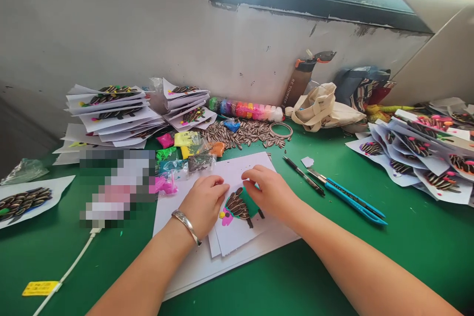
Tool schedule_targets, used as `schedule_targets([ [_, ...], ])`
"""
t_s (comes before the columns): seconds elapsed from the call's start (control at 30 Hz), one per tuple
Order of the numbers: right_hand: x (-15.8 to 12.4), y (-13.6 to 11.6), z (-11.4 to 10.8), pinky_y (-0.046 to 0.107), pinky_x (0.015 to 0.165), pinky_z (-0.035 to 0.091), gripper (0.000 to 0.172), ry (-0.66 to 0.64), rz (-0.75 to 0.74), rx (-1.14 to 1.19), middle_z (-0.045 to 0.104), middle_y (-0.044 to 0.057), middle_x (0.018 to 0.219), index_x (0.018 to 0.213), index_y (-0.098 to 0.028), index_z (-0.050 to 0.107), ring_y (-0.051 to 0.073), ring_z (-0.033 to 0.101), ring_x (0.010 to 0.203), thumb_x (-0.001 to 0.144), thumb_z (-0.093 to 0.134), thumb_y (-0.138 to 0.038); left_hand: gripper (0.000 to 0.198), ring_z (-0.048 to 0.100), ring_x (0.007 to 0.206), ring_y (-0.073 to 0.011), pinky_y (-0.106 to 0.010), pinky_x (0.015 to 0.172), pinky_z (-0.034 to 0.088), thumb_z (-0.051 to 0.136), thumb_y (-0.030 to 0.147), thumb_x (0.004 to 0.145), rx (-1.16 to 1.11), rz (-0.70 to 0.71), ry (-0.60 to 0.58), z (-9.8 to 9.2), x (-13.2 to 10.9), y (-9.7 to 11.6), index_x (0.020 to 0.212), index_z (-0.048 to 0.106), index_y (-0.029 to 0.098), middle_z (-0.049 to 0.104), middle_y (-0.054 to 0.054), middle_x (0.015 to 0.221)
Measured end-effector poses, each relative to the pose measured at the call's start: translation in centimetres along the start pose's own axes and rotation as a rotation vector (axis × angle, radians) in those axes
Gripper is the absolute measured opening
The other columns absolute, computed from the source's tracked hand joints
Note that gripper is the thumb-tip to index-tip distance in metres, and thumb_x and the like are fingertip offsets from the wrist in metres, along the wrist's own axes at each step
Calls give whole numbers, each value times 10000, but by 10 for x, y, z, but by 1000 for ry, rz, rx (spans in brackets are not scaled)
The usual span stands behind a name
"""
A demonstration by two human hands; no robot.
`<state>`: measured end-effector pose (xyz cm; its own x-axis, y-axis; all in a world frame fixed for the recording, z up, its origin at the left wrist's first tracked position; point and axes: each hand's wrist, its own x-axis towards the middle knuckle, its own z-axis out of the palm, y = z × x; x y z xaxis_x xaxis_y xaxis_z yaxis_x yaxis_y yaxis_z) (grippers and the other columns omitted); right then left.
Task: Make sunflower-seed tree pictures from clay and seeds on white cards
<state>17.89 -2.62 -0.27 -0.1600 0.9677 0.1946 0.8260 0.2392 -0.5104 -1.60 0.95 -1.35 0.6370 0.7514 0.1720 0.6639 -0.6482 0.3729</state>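
Note:
A paper card (237, 242) lies before me, bearing a figure made of striped sunflower seeds (239, 205) with green, pink, yellow and black clay-like parts. My left hand (205, 202), a silver bracelet at its wrist, rests at the card's left edge. Its fingers are curled with thumb and index finger close together. Over the card's upper right, my right hand (270, 190) has bent fingers, the thumb near the index finger. Anything in either pinch is too small or hidden to name. Larger white sheets (177, 276) lie beneath the card.
Beyond my hands are clay packets (187, 139), loose sunflower seeds (248, 133), a tape ring (280, 131) and colored clay tubs (246, 109). A pen (304, 176) and blue-handled utility knife (348, 197) lie right. Stacked seed pictures (122, 121) stand left, more pictures (414, 153) right.

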Motion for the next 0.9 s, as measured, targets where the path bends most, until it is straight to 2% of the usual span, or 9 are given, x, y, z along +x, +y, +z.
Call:
schedule_targets([
  [0.07, -2, 2, -4, 238, 634, 350, 197, 8, 4, -6, 576, 28, 811, 857, -201, 660, 138, 516, 728, 865, 475, -132, 295, 556, 982, -237, -393, 883, 484, 447, 121, 891, 0, 2, 5, 0, 0, 0, 1015, 705, 194, 629, -96, 1065],
  [0.2, -5, -3, -1, 236, 612, 333, 215, -81, -34, -36, 536, 19, 716, 743, -187, 660, 138, 500, 708, 844, 488, -108, 296, 556, 980, -240, -393, 876, 487, 447, 118, 888, 0, -8, 10, 0, 0, 1, 996, 711, 200, 633, -95, 1062],
  [0.37, -4, -5, 2, 234, 618, 345, 216, -101, -47, -24, 547, 19, 709, 754, -190, 671, 140, 512, 714, 839, 490, -106, 294, 564, 962, -234, -384, 850, 496, 438, 139, 897, -14, -5, 20, 0, 0, 1, 976, 710, 218, 636, -86, 1049],
  [0.47, 2, 14, -8, 233, 641, 374, 223, -33, -28, 11, 590, 20, 741, 793, -204, 691, 138, 538, 720, 837, 492, -111, 292, 566, 946, -228, -377, 844, 498, 435, 154, 901, -16, 1, 29, 1, 0, -1, 980, 708, 220, 640, -82, 1034],
  [0.57, 10, 47, -23, 250, 696, 414, 234, 163, 78, -66, 646, 29, 827, 875, -218, 708, 151, 575, 773, 834, 496, -127, 298, 565, 932, -227, -380, 837, 501, 424, 166, 907, -13, 5, 30, 2, 0, -2, 972, 710, 222, 641, -80, 1031],
  [0.63, 18, 70, -30, 284, 752, 427, 271, 222, 135, -109, 660, 53, 892, 936, -203, 706, 178, 587, 838, 852, 459, -130, 304, 563, 938, -232, -386, 840, 502, 420, 163, 905, -8, 6, 31, 2, 0, -3, 970, 712, 219, 638, -84, 1040],
  [0.73, 30, 92, -30, 293, 797, 426, 334, 226, 137, -151, 660, 68, 962, 1005, -199, 697, 189, 584, 904, 853, 420, -93, 317, 561, 945, -238, -398, 846, 502, 411, 162, 906, 9, 14, 24, 3, 0, -3, 974, 715, 220, 636, -89, 1046],
  [0.9, 45, 100, -15, 293, 800, 402, 293, 143, 82, -216, 647, 77, 948, 945, -210, 715, 207, 554, 930, 827, 475, -92, 331, 565, 927, -236, -403, 832, 512, 403, 177, 913, 36, 40, 18, 4, -1, -5, 991, 720, 231, 644, -89, 1039],
])
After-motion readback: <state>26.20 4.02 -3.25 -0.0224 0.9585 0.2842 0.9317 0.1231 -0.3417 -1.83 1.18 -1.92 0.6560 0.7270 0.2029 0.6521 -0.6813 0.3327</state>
